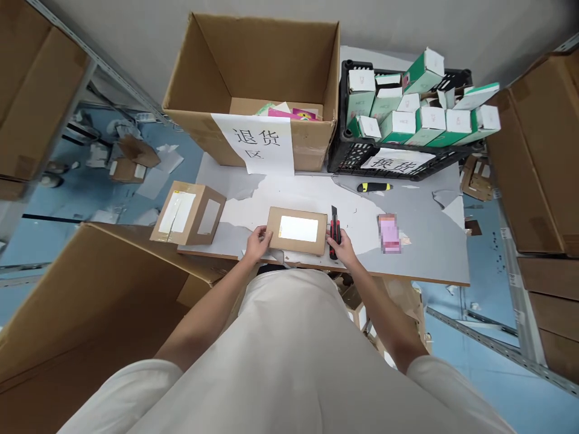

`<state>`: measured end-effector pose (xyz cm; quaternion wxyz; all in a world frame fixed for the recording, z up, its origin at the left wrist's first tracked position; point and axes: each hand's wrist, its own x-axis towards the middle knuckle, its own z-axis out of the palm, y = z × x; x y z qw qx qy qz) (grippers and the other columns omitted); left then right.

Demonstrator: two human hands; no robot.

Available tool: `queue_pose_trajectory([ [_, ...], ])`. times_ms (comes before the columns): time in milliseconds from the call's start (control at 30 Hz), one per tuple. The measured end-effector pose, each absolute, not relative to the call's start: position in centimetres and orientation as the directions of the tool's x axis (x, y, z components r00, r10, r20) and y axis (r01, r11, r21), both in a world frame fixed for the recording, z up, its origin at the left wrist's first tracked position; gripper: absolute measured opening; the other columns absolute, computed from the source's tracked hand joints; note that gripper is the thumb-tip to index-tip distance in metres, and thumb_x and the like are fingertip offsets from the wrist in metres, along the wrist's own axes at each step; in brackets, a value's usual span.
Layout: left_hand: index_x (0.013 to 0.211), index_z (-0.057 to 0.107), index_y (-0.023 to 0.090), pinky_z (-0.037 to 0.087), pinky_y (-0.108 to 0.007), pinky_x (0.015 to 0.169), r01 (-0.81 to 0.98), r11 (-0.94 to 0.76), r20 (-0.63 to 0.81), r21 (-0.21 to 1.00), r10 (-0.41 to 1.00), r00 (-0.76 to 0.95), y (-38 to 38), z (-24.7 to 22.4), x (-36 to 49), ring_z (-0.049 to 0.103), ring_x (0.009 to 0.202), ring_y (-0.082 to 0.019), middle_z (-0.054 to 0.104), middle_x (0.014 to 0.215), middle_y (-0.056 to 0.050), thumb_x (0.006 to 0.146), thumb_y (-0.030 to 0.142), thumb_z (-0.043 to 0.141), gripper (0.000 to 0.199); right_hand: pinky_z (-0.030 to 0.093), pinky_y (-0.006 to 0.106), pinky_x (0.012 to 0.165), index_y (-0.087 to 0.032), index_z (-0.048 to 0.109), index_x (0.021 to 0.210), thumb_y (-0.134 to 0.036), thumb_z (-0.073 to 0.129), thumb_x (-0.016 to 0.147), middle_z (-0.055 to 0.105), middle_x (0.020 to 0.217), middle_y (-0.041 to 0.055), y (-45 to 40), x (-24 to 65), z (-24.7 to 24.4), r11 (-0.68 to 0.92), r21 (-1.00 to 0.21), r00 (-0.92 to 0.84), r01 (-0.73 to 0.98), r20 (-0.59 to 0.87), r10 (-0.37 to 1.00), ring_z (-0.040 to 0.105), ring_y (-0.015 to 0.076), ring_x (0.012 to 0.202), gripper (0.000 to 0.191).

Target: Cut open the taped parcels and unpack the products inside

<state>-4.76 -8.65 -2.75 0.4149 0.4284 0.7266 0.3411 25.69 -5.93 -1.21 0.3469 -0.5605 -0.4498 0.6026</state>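
A small flat cardboard box (277, 242) with a white label on top lies near the table's front edge. My left hand (259, 242) grips its left end, thumb on the edge and fingers at the side. At the right end, my right hand (341, 247) is closed around a red and black box cutter (335, 238), its fingers beside the box's right edge. The cutter points away from me. A pink blurred item (389, 234) lies further right, and a yellow and black knife (374, 187) rests in front of the black crate.
A large open carton (312, 144) with a paper sign stands at the back, beside a black crate (348, 158) of green-and-white boxes. A taped cardboard box (211, 199) sits at the table's left. Another big open carton (113, 289) stands at lower left.
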Motion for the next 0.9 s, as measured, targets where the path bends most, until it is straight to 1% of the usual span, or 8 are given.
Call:
queue_pose_trajectory([
  [100, 0.117, 0.059, 0.014, 0.051, -0.039, 0.086, 0.336, 0.398, -0.331, 0.853, 0.912, -0.241, -9.7, -3.0, -5.0, 0.061, 0.104, -0.025, 0.066, 0.115, -0.013, 0.079, 0.053, 0.055, 0.054, 0.046, 0.047, 0.101, -0.021, 0.051, 0.114, -0.049, 0.067, 0.072, 0.062, 0.127, 0.0133, -7.3, 25.9, -2.3, -0.401, -0.915, -0.111, 0.050, -0.405, 0.908, 0.060, 0.0259, 0.116, 0.053],
  [200, 0.119, 0.058, 0.013, 0.050, -0.042, 0.091, 0.307, 0.412, -0.369, 0.858, 0.910, -0.188, -11.3, -3.3, -5.8, 0.059, 0.111, -0.027, 0.064, 0.120, -0.015, 0.079, 0.054, 0.055, 0.057, 0.049, 0.048, 0.097, -0.022, 0.049, 0.121, -0.048, 0.069, 0.071, 0.062, 0.126, 0.0141, -8.8, 26.3, -3.1, -0.449, -0.893, -0.102, -0.005, -0.446, 0.889, 0.063, 0.0272, 0.112, 0.060],
  [300, 0.121, 0.057, 0.015, 0.048, -0.045, 0.096, 0.285, 0.417, -0.395, 0.863, 0.909, -0.134, -12.6, -4.4, -6.5, 0.057, 0.116, -0.030, 0.061, 0.125, -0.015, 0.069, 0.052, 0.067, 0.065, 0.051, 0.047, 0.093, -0.022, 0.044, 0.128, -0.049, 0.069, 0.072, 0.062, 0.127, 0.0140, -10.0, 26.6, -3.8, -0.486, -0.874, -0.115, 0.000, -0.483, 0.868, 0.064, 0.0263, 0.109, 0.067],
  [400, 0.118, 0.058, 0.017, 0.045, -0.047, 0.100, 0.295, 0.408, -0.397, 0.864, 0.912, -0.101, -13.3, -5.7, -6.3, 0.060, 0.113, -0.030, 0.064, 0.122, -0.014, 0.057, 0.046, 0.077, 0.070, 0.054, 0.044, 0.088, -0.022, 0.042, 0.130, -0.053, 0.069, 0.070, 0.061, 0.128, 0.0139, -10.5, 26.5, -4.1, -0.531, -0.848, -0.113, 0.005, -0.528, 0.842, 0.063, 0.0258, 0.111, 0.073],
  [467, 0.112, 0.061, 0.017, 0.046, -0.048, 0.099, 0.272, 0.413, -0.401, 0.869, 0.910, -0.101, -13.3, -6.1, -6.0, 0.063, 0.107, -0.028, 0.067, 0.115, -0.013, 0.057, 0.047, 0.076, 0.065, 0.054, 0.044, 0.088, -0.022, 0.044, 0.126, -0.055, 0.070, 0.068, 0.062, 0.126, 0.0135, -10.5, 26.3, -3.9, -0.539, -0.842, -0.107, 0.001, -0.536, 0.837, 0.062, 0.0261, 0.112, 0.071],
  [600, 0.107, 0.063, 0.014, 0.050, -0.045, 0.093, 0.233, 0.410, -0.378, 0.882, 0.910, -0.171, -12.9, -4.7, -5.4, 0.066, 0.095, -0.025, 0.069, 0.100, -0.012, 0.067, 0.050, 0.070, 0.055, 0.053, 0.046, 0.092, -0.023, 0.047, 0.116, -0.053, 0.070, 0.069, 0.066, 0.121, 0.0113, -9.7, 26.2, -2.2, -0.490, -0.870, -0.065, -0.054, -0.487, 0.871, 0.064, 0.0253, 0.108, 0.060],
  [733, 0.121, 0.059, 0.017, 0.052, -0.040, 0.090, 0.306, 0.272, -0.203, 0.912, 0.949, -0.240, -11.6, -2.3, -4.7, 0.061, 0.099, -0.022, 0.061, 0.109, -0.009, 0.063, 0.047, 0.076, 0.067, 0.049, 0.046, 0.098, -0.025, 0.046, 0.116, -0.048, 0.066, 0.076, 0.065, 0.123, 0.0096, -7.7, 26.0, -0.1, -0.365, -0.924, -0.060, -0.116, -0.360, 0.931, 0.062, 0.0234, 0.113, 0.050],
  [900, 0.134, 0.049, 0.019, 0.054, -0.035, 0.081, 0.388, 0.267, -0.147, 0.882, 0.938, -0.313, -9.5, -1.2, -3.2, 0.056, 0.104, -0.023, 0.052, 0.110, -0.010, 0.071, 0.044, 0.071, 0.071, 0.041, 0.045, 0.106, -0.022, 0.050, 0.111, -0.044, 0.064, 0.076, 0.060, 0.129, 0.0115, -4.9, 25.1, 0.3, -0.257, -0.960, -0.052, 0.108, -0.263, 0.963, 0.056, 0.0239, 0.120, 0.044],
])
